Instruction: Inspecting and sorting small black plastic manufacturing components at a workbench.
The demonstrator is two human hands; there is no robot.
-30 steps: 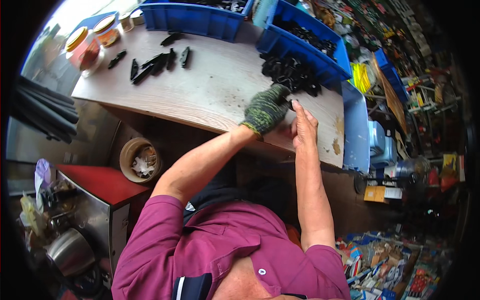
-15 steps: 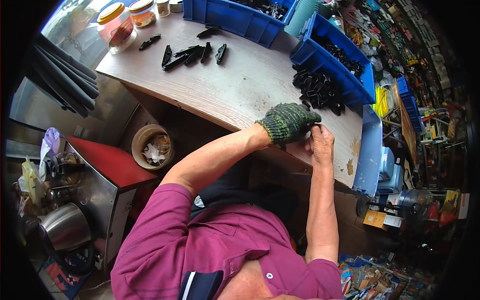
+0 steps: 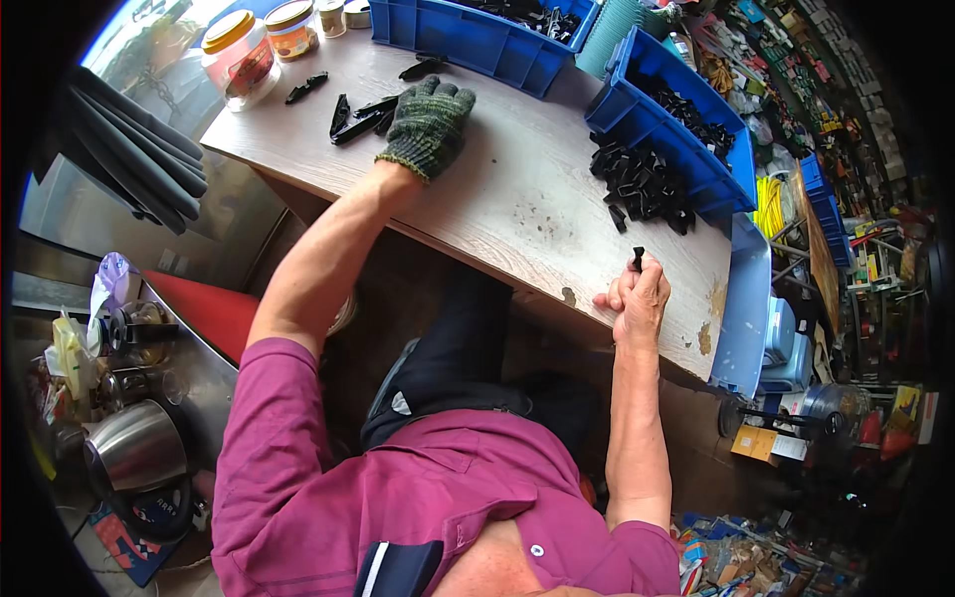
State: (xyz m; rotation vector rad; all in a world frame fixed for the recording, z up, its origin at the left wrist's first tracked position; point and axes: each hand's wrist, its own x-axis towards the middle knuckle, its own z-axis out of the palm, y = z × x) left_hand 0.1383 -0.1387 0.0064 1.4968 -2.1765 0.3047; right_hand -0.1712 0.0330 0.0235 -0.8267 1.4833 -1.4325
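Observation:
My left hand (image 3: pixel 430 127), in a dark green knitted glove, reaches over the table among long black plastic pieces (image 3: pixel 358 121). Its fingers are extended and slightly apart, and it hides some of the pieces beneath. Bare and near the table's front edge, my right hand (image 3: pixel 639 303) is closed, with a small black plastic piece (image 3: pixel 638 260) standing up between thumb and fingers. Just beyond it lies a heap of small black plastic pieces (image 3: pixel 645 184). Two other long black pieces lie apart, one near the jars and one by the blue bin.
Two blue bins (image 3: pixel 477 48) (image 3: pixel 667 124) of black parts stand along the table's far and right sides. Lidded jars (image 3: pixel 239 62) occupy the far left corner. A steel kettle (image 3: pixel 137 445) sits at lower left. Crowded goods fill the right side.
My left hand has left my right hand and swung far left to the long black pieces. My right hand stays near the front edge, now showing the small black piece.

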